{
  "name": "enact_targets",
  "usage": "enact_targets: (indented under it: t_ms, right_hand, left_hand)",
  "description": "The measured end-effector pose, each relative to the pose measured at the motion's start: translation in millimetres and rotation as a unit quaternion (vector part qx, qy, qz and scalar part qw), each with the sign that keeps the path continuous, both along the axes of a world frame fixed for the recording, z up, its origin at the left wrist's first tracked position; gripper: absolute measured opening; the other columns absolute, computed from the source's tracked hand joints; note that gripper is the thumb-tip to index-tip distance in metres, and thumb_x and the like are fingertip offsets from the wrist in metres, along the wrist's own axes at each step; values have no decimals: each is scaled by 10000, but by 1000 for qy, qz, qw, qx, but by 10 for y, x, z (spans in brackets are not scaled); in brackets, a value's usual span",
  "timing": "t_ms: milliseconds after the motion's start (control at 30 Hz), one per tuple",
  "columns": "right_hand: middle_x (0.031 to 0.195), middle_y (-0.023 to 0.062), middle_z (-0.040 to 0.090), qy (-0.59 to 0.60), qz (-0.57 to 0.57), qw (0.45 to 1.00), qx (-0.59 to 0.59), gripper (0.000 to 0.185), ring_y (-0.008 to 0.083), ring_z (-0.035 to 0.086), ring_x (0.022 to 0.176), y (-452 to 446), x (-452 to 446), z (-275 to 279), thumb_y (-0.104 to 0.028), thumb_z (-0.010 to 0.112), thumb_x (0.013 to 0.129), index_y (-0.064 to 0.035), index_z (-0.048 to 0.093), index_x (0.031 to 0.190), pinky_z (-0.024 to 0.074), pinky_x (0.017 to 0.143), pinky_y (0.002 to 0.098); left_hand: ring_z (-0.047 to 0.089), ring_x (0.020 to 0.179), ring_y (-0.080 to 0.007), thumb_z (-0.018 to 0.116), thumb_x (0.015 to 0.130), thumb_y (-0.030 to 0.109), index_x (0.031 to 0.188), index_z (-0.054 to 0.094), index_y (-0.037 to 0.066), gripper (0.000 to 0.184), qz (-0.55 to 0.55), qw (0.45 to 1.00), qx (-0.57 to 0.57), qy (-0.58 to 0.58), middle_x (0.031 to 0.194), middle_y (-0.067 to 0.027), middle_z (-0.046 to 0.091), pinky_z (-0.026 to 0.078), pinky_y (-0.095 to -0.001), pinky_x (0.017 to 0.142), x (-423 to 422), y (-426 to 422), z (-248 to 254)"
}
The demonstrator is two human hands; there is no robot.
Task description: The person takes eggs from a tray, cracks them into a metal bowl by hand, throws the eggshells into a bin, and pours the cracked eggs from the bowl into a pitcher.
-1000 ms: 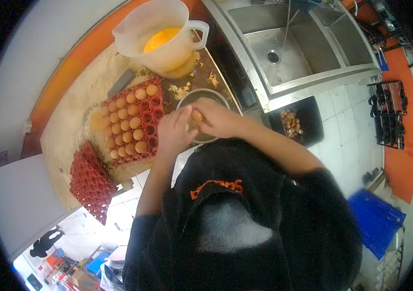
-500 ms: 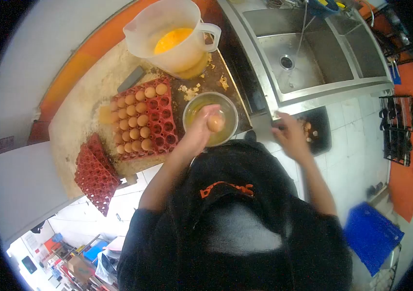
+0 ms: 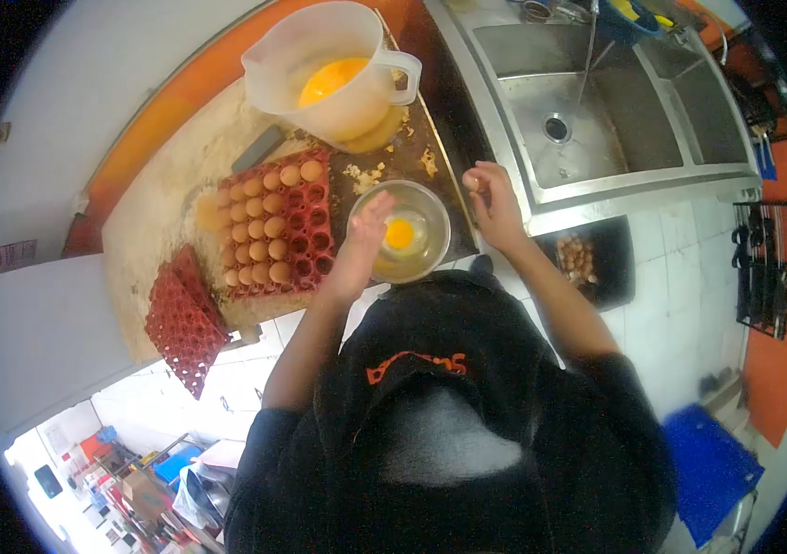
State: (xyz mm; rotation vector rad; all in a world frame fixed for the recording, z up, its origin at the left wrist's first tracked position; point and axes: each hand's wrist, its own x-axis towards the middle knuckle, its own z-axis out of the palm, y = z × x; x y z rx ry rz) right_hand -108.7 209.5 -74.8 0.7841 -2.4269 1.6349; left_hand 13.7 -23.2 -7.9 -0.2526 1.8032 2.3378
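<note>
A raw egg with a whole yolk (image 3: 400,234) lies in the metal bowl (image 3: 445,242). My left hand (image 3: 358,251) is over the bowl's left side, its fingers stretched out and holding nothing. To the right of the bowl, my right hand (image 3: 499,210) has its fingers closed on a brownish eggshell (image 3: 473,182). Left of the bowl, brown eggs (image 3: 274,226) fill several rows of a red egg tray (image 3: 310,217), while the rows nearest the bowl have bare hollows. Behind stands a big translucent jug (image 3: 273,55) with yellow-orange beaten-looking egg (image 3: 329,83) inside.
A black bin (image 3: 611,277) with eggshells (image 3: 576,260) is at floor level, below the steel sink (image 3: 587,120), where water runs. Stacked red trays (image 3: 181,319) hang over the table's left edge. A grey flat object (image 3: 258,150) and crumbly scraps (image 3: 363,175) lie on the table.
The egg has left my left hand, and a yolk now shows in the bowl. My left hand has opened. My right hand has moved from above the bin toward the bowl and now holds a shell.
</note>
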Motion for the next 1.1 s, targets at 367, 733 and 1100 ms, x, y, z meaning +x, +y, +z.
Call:
enact_targets:
  t_ms: [367, 733, 1100]
  right_hand:
    - [1208, 176, 560, -78, 137, 987, 40, 428, 321, 563, 1119, -163, 57, 339, -20, 636, 854, -37, 513, 1264, 465, 961, 387]
    - [1018, 49, 683, -296, 340, 893, 7, 461, 82, 615, 902, -648, 182, 858, -42, 726, 837, 14, 590, 1274, 504, 812, 249]
    - [886, 86, 684, -86, 344, 925, 138, 469, 174, 643, 799, -664, 44, 1313, -104, 775, 773, -66, 657, 1225, 503, 739, 295]
  left_hand:
    - [489, 1267, -286, 625, 918, 245, 1365, 458, 39, 520, 24, 929, -354, 104, 1363, -147, 501, 374, -400, 1072, -35, -39, 216]
    - [598, 938, -269, 736, 709, 183, 1126, 635, 169, 429, -49, 726, -613, 308, 999, -57, 623, 463, -408, 810, 28, -234, 394]
    - [604, 910, -244, 706, 678, 133, 1100, 647, 173, 428, -23, 706, -604, 369, 972, -31, 622, 470, -392, 797, -21, -323, 515]
